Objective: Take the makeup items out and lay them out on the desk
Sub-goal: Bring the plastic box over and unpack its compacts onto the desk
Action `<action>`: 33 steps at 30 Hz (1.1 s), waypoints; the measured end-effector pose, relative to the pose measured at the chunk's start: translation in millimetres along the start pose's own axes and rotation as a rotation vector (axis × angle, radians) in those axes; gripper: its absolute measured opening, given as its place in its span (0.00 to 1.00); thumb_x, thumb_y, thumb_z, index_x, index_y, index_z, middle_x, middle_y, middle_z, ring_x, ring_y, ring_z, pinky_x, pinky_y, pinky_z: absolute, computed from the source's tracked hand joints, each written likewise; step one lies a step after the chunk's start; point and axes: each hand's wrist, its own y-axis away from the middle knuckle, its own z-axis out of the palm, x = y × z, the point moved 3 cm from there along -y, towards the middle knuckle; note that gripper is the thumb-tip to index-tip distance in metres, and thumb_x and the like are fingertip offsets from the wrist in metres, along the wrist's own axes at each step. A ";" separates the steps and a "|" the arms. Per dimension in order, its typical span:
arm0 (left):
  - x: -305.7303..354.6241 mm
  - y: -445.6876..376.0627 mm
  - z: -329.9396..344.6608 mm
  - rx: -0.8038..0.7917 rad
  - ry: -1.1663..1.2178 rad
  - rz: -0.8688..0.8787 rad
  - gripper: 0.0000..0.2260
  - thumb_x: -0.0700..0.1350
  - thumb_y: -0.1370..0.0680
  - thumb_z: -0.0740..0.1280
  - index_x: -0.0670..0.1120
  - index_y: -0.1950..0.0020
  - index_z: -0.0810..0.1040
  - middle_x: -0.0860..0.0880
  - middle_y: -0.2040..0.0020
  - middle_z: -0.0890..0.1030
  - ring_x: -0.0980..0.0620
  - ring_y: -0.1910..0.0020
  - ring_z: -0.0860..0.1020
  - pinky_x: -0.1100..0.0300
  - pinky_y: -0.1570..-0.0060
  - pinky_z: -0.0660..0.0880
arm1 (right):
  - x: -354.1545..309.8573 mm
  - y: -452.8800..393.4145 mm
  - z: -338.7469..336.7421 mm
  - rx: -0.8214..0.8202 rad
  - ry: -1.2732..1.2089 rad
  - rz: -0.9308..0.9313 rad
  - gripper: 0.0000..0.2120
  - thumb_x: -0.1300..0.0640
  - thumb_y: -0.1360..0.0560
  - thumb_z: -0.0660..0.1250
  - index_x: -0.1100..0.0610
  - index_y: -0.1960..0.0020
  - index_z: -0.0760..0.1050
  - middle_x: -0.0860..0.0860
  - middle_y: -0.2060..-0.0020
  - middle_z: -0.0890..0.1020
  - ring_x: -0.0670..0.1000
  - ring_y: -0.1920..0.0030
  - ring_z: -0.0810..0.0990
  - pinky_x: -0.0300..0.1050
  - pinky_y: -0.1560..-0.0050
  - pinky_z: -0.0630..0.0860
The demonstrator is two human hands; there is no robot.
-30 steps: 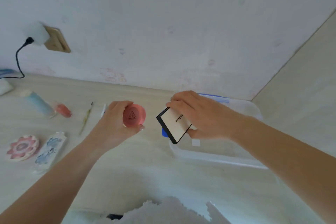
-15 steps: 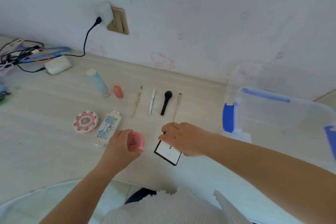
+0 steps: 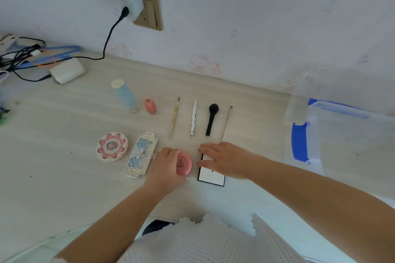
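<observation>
Both bare arms reach forward, close together. The left hand (image 3: 165, 165) curls its fingers — it is gripping. The right hand (image 3: 226, 159) lies flat — fingers straight, pressing down.

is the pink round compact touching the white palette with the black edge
Apart. The head view shows a strip of bare desk between the pink round compact and the white palette.

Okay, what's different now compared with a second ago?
Both hands came away from the clear box toward the rows of makeup. The right hand has laid the white case flat on the desk; the left hand still grips the pink compact, now lowered beside it. The laid-out items look unmoved.
</observation>
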 end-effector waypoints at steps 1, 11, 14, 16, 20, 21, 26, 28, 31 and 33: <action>0.6 -1.1 0.1 0.007 -0.014 0.011 0.34 0.52 0.34 0.74 0.48 0.31 0.67 0.48 0.36 0.68 0.46 0.37 0.70 0.57 0.40 0.66 | -0.7 -1.8 0.9 -0.001 0.011 -0.008 0.25 0.62 0.20 0.56 0.52 0.25 0.53 0.60 0.25 0.54 0.58 0.24 0.50 0.54 0.35 0.65; -3.9 -8.5 2.4 0.047 -0.020 0.116 0.32 0.54 0.34 0.73 0.48 0.33 0.69 0.48 0.38 0.68 0.45 0.39 0.70 0.56 0.44 0.69 | -10.9 4.9 3.9 0.044 -0.054 0.049 0.28 0.62 0.22 0.58 0.49 0.25 0.54 0.58 0.24 0.54 0.58 0.24 0.51 0.54 0.31 0.62; -4.5 -7.6 2.4 0.059 -0.031 0.138 0.33 0.55 0.35 0.75 0.48 0.33 0.69 0.48 0.38 0.69 0.46 0.41 0.72 0.56 0.45 0.70 | -20.4 10.4 6.3 0.032 -0.080 0.043 0.29 0.63 0.22 0.58 0.50 0.25 0.53 0.58 0.24 0.53 0.58 0.24 0.50 0.55 0.29 0.60; -4.7 -8.0 2.3 0.070 -0.037 0.143 0.34 0.55 0.36 0.75 0.47 0.34 0.70 0.47 0.39 0.70 0.45 0.41 0.72 0.55 0.45 0.71 | -24.4 10.7 6.2 0.031 -0.091 0.039 0.29 0.62 0.22 0.59 0.50 0.25 0.54 0.58 0.24 0.53 0.58 0.24 0.51 0.55 0.29 0.60; -4.4 -8.0 1.9 0.058 -0.040 0.143 0.35 0.55 0.36 0.75 0.47 0.32 0.68 0.48 0.38 0.69 0.46 0.40 0.72 0.55 0.44 0.70 | -24.7 13.2 5.4 0.034 -0.171 0.100 0.28 0.63 0.21 0.55 0.52 0.24 0.50 0.59 0.24 0.49 0.58 0.24 0.48 0.56 0.28 0.57; -5.0 -7.3 2.4 0.054 -0.036 0.144 0.37 0.55 0.35 0.75 0.47 0.31 0.67 0.48 0.38 0.69 0.46 0.39 0.71 0.55 0.43 0.69 | -24.9 15.8 5.5 0.041 -0.199 0.134 0.29 0.65 0.21 0.54 0.52 0.24 0.48 0.58 0.23 0.46 0.58 0.24 0.46 0.56 0.27 0.55; -10.9 0.9 6.1 0.051 0.044 0.118 0.41 0.51 0.35 0.76 0.45 0.27 0.62 0.47 0.34 0.66 0.46 0.34 0.67 0.53 0.38 0.66 | -35.9 39.6 12.0 0.135 -0.474 0.482 0.40 0.60 0.28 0.60 0.48 0.24 0.40 0.54 0.24 0.39 0.52 0.24 0.39 0.48 0.26 0.47; -14.1 5.7 7.0 0.043 0.088 0.091 0.40 0.51 0.34 0.75 0.46 0.26 0.61 0.47 0.33 0.65 0.47 0.35 0.68 0.53 0.37 0.66 | -50.6 48.1 18.5 0.141 -0.569 0.569 0.41 0.46 0.28 0.61 0.46 0.24 0.38 0.53 0.24 0.38 0.52 0.24 0.41 0.46 0.27 0.45; -17.2 11.1 7.2 0.041 0.156 0.095 0.37 0.50 0.32 0.74 0.46 0.27 0.61 0.47 0.35 0.66 0.47 0.36 0.68 0.52 0.37 0.68 | -72.2 50.5 28.7 0.082 -0.600 0.643 0.44 0.37 0.28 0.61 0.45 0.25 0.37 0.53 0.24 0.36 0.53 0.24 0.40 0.47 0.27 0.42; -17.3 12.0 6.2 0.051 0.166 0.116 0.34 0.49 0.30 0.73 0.46 0.27 0.63 0.46 0.36 0.67 0.47 0.36 0.67 0.52 0.38 0.68 | -77.5 45.9 30.9 0.093 -0.582 0.693 0.41 0.38 0.27 0.61 0.47 0.24 0.41 0.54 0.24 0.37 0.53 0.24 0.40 0.47 0.27 0.40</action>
